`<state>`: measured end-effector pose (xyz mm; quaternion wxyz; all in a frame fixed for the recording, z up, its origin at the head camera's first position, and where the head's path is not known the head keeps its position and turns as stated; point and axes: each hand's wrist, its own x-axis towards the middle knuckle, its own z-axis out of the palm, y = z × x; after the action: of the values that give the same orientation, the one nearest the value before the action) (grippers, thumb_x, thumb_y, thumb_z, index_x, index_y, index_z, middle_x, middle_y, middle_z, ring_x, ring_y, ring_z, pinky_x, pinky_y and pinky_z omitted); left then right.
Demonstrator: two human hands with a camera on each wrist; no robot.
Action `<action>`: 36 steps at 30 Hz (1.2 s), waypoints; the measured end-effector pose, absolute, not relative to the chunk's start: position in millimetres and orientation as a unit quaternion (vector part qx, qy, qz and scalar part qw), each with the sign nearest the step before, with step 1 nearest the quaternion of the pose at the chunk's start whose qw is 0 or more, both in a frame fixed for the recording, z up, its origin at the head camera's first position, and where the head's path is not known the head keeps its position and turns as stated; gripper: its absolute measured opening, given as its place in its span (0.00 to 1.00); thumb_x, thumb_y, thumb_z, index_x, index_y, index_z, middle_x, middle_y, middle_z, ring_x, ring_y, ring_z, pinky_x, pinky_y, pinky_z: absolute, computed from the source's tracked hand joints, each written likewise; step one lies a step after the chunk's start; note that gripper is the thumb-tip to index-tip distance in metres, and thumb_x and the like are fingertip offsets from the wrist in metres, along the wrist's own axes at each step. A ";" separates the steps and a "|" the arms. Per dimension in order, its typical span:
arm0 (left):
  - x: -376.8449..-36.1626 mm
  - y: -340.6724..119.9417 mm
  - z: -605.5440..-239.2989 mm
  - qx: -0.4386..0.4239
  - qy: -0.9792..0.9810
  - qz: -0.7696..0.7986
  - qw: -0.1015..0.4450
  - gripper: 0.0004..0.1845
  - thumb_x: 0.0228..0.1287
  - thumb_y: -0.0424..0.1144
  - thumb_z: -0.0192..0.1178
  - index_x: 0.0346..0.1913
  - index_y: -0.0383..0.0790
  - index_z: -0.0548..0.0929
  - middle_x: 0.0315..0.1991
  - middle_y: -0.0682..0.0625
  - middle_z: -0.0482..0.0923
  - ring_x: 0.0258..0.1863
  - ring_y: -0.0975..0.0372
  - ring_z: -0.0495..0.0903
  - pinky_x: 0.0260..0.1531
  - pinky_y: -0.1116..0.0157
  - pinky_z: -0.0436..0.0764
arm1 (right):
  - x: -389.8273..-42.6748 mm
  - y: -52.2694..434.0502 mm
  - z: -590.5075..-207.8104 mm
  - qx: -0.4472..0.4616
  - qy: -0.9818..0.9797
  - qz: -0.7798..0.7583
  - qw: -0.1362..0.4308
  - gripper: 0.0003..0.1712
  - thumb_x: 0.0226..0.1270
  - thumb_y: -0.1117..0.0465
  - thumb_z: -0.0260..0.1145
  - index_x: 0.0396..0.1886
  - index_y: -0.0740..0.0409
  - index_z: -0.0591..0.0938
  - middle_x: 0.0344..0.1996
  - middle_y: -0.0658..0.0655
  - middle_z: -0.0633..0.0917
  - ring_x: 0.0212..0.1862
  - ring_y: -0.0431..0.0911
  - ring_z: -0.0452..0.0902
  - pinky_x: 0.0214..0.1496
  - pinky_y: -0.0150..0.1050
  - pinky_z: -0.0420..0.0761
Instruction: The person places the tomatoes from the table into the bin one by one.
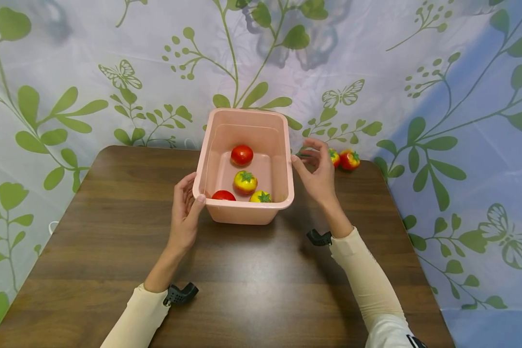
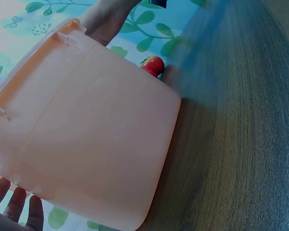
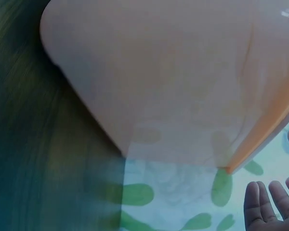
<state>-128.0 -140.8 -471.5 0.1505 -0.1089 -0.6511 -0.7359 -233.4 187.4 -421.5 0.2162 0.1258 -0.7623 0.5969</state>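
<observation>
A pink plastic basin point(image 1: 246, 212) stands at the back middle of the table, tilted toward the head camera. Inside are several tomatoes: a red tomato point(image 1: 241, 155) toward the far end, a yellow-and-red tomato point(image 1: 245, 182) with a green star-shaped top, and others partly hidden by the near wall. My left hand point(image 1: 185, 212) grips the near left corner, thumb on the rim and fingers along the outer side; its fingers point(image 2: 35, 211) show against the wall. My right hand point(image 1: 318, 171) is at the right rim, thumb tip right by the edge, fingers spread loosely and holding nothing.
Two more tomatoes lie at the table's back right corner: a red-and-yellow tomato point(image 1: 350, 160) and another tomato point(image 1: 334, 157) partly behind my right hand. A leaf-patterned cloth point(image 1: 148, 72) hangs behind the brown wooden table point(image 1: 113, 251).
</observation>
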 end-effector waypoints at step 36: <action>-128.2 -143.1 -473.1 -0.099 -0.659 -0.731 0.143 0.32 0.80 0.28 0.55 0.82 0.42 0.62 0.80 0.43 0.66 0.77 0.52 0.68 0.76 0.72 0.72 | -295.7 273.6 -495.8 -0.016 -0.861 0.464 0.210 0.36 0.71 0.57 0.75 0.74 0.58 0.72 0.71 0.62 0.75 0.70 0.60 0.76 0.50 0.26 0.80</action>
<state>-128.2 -143.1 -473.1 0.1435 -0.0994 -0.6591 -0.7315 -295.7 273.6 -495.8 0.2105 -0.0159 -0.8606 0.4636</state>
